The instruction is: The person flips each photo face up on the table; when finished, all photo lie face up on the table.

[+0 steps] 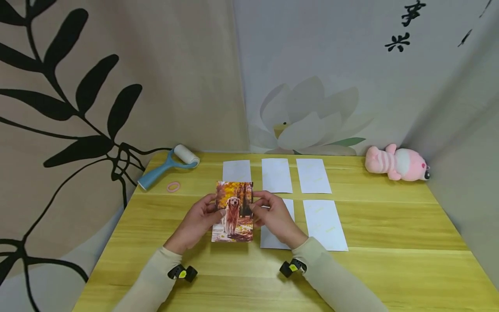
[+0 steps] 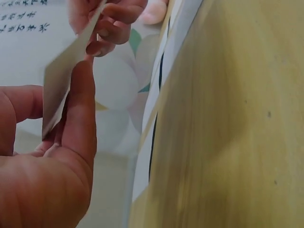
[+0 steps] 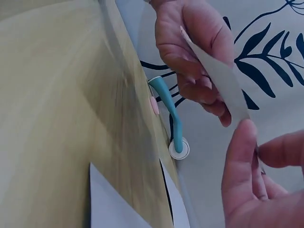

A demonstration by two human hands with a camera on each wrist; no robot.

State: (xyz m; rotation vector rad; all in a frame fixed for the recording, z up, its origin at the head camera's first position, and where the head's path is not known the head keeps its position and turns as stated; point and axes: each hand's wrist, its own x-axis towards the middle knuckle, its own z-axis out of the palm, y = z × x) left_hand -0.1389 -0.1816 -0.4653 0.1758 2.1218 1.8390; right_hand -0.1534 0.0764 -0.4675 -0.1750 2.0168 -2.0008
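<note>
A photo card [image 1: 232, 216] of a golden dog among autumn trees is held upright above the table, picture side toward the head camera. My left hand [image 1: 199, 221] pinches its left edge, thumb on the front and fingers behind. On the opposite edge, my right hand [image 1: 278, 216] pinches it the same way. Both wrist views show the card [image 2: 64, 78] raised off the wood, its pale back [image 3: 223, 80] showing. Behind and to the right of it lie several white cards [image 1: 325, 225], blank side up, in two rows; the hands and photo card partly cover some of them.
A blue-handled lint roller [image 1: 160, 171] lies at the table's back left, with a pink ring [image 1: 173, 186] near it. The pink plush toy [image 1: 401, 164] rests at the back right corner. Printed curtains [image 1: 187, 78] hang behind the wooden table [image 1: 390, 225].
</note>
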